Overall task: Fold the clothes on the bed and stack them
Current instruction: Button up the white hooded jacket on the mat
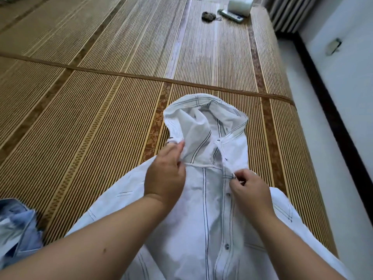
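Note:
A white hooded jacket (214, 209) with dark stitching lies front-up on the bamboo bed mat (101, 122), its hood (201, 118) pointing away from me. My left hand (165, 176) pinches the hood's left edge near the collar. My right hand (252, 193) pinches the front placket just below the collar on the right side. A light blue garment (18, 227) lies crumpled at the lower left edge of the view.
At the far end of the mat sit a white roll (241, 6), a remote control (231, 16) and a small dark object (209, 16). The bed's right edge runs beside a white wall with a dark baseboard (331, 110); a radiator (286, 15) stands in the corner.

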Available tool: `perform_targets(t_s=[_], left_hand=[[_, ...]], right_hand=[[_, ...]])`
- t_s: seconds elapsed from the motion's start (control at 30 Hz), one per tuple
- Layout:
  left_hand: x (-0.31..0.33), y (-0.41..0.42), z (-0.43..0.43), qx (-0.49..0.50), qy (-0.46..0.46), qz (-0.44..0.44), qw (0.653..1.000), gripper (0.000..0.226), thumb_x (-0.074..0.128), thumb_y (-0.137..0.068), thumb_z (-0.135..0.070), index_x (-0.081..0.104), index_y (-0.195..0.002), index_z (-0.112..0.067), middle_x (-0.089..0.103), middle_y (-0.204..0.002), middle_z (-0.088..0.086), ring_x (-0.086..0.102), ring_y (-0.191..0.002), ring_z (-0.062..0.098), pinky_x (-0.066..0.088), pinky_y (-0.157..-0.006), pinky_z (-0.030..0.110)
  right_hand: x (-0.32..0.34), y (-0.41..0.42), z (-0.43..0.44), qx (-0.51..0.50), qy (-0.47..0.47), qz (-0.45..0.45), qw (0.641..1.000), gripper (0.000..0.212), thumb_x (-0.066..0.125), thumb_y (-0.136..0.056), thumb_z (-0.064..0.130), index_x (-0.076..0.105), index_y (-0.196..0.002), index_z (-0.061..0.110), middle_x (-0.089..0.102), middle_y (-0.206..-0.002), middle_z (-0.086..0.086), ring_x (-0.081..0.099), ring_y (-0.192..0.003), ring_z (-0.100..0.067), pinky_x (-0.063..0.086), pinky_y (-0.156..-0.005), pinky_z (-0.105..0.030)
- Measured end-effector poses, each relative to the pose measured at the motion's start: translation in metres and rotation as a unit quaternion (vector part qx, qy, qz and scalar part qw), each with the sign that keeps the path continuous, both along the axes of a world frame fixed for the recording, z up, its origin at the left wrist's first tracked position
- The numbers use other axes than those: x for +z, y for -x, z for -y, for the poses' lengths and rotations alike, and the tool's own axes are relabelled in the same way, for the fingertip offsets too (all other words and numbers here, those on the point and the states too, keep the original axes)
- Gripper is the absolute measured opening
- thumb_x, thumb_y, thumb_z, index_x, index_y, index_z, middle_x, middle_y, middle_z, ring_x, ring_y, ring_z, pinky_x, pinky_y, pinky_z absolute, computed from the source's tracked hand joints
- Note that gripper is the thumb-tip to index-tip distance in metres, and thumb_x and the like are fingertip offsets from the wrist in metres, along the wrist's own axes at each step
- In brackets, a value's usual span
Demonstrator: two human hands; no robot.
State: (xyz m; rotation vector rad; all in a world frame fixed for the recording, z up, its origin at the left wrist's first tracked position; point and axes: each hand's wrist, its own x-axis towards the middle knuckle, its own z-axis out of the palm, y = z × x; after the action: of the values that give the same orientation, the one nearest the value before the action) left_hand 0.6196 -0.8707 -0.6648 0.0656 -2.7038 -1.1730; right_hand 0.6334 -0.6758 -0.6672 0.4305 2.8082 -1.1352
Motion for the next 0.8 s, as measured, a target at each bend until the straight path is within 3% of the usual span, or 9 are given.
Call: perform_targets(t_s=[0.13,0.23,0.33,0.4,0.47,0.53,0.63,0.7,0.8], left_hand=[[0.006,0.007,-0.026,-0.101,0.024,0.019,0.994,0.056,0.053,-0.088,-0.008,0.045,-0.143,-0.021,0.044,-0.147,0.001,0.041,-0.133,0.014,0.027,-0.104,0.017],[-0.011,0.018,-0.045,-0.22,0.077,0.217,0.948,0.07,0.047,-0.087,-0.005,0.027,-0.15,-0.029,0.018,-0.159,-0.008,0.028,-0.141,0.014,0.029,-0.109,0.026],[-0.027,0.018,-0.047,-0.275,0.055,0.348,0.894,0.076,0.045,-0.087,0.001,0.021,-0.151,-0.032,0.043,-0.146,0.006,0.047,-0.127,0.02,0.04,-0.098,0.025],[-0.032,0.011,-0.041,-0.251,0.023,0.332,0.909,0.071,0.047,-0.087,0.0,0.033,-0.146,-0.035,0.055,-0.136,0.004,0.056,-0.113,0.017,0.042,-0.084,0.02],[-0.03,0.0,-0.029,-0.203,-0.015,0.262,0.943,0.06,0.052,-0.087,-0.006,0.047,-0.138,-0.038,0.058,-0.133,-0.003,0.057,-0.106,0.01,0.039,-0.082,0.018],[-0.027,-0.016,-0.013,-0.17,0.015,0.213,0.962,0.051,0.056,-0.086,-0.016,0.053,-0.132,-0.038,0.058,-0.13,-0.009,0.057,-0.107,0.009,0.038,-0.084,0.019],[-0.021,-0.047,0.015,-0.162,0.159,0.238,0.944,0.045,0.058,-0.086,-0.034,0.052,-0.13,-0.038,0.055,-0.13,-0.011,0.05,-0.118,0.015,0.041,-0.094,0.027],[-0.018,-0.066,0.03,-0.153,0.276,0.267,0.911,0.044,0.054,-0.083,-0.047,0.051,-0.125,-0.038,0.055,-0.126,-0.011,0.048,-0.117,0.019,0.044,-0.093,0.034],[-0.02,-0.081,0.044,-0.121,0.335,0.315,0.88,0.033,0.052,-0.081,-0.051,0.053,-0.106,-0.03,0.058,-0.109,-0.004,0.053,-0.108,0.023,0.043,-0.078,0.035]], right_hand=[[0.014,-0.026,0.017,0.098,0.015,0.001,0.995,0.013,0.058,-0.083,0.018,0.067,-0.081,0.027,0.061,-0.064,0.011,0.052,-0.057,-0.002,0.032,-0.052,-0.017],[0.0,-0.036,0.028,0.219,-0.046,0.061,0.973,0.021,0.049,-0.092,0.024,0.064,-0.106,0.026,0.068,-0.097,0.003,0.059,-0.084,-0.01,0.037,-0.068,-0.025],[-0.019,-0.038,0.024,0.288,-0.113,0.153,0.939,0.038,0.047,-0.096,0.024,0.049,-0.133,0.021,0.051,-0.138,-0.005,0.049,-0.123,-0.024,0.038,-0.095,-0.028],[-0.023,-0.039,0.015,0.267,-0.102,0.154,0.946,0.047,0.051,-0.094,0.024,0.045,-0.141,0.023,0.04,-0.15,-0.001,0.042,-0.132,-0.019,0.031,-0.101,-0.022],[-0.021,-0.042,0.006,0.196,-0.078,0.08,0.974,0.043,0.057,-0.091,0.021,0.054,-0.134,0.023,0.053,-0.138,0.001,0.051,-0.12,-0.012,0.031,-0.096,-0.016],[-0.017,-0.052,0.002,0.126,-0.053,-0.006,0.991,0.032,0.063,-0.085,0.016,0.067,-0.117,0.021,0.068,-0.107,0.005,0.057,-0.091,-0.004,0.037,-0.084,-0.012],[-0.015,-0.076,0.019,0.127,-0.006,0.038,0.991,0.027,0.066,-0.082,0.022,0.071,-0.108,0.025,0.062,-0.072,0.018,0.054,-0.074,0.003,0.037,-0.07,-0.003],[-0.02,-0.097,0.043,0.18,0.017,0.134,0.974,0.039,0.064,-0.082,0.032,0.064,-0.121,0.028,0.062,-0.078,0.02,0.056,-0.079,0.005,0.035,-0.072,-0.001],[-0.029,-0.121,0.076,0.198,0.008,0.206,0.958,0.064,0.065,-0.077,0.051,0.052,-0.135,0.028,0.062,-0.12,0.009,0.056,-0.112,-0.008,0.039,-0.094,-0.017]])
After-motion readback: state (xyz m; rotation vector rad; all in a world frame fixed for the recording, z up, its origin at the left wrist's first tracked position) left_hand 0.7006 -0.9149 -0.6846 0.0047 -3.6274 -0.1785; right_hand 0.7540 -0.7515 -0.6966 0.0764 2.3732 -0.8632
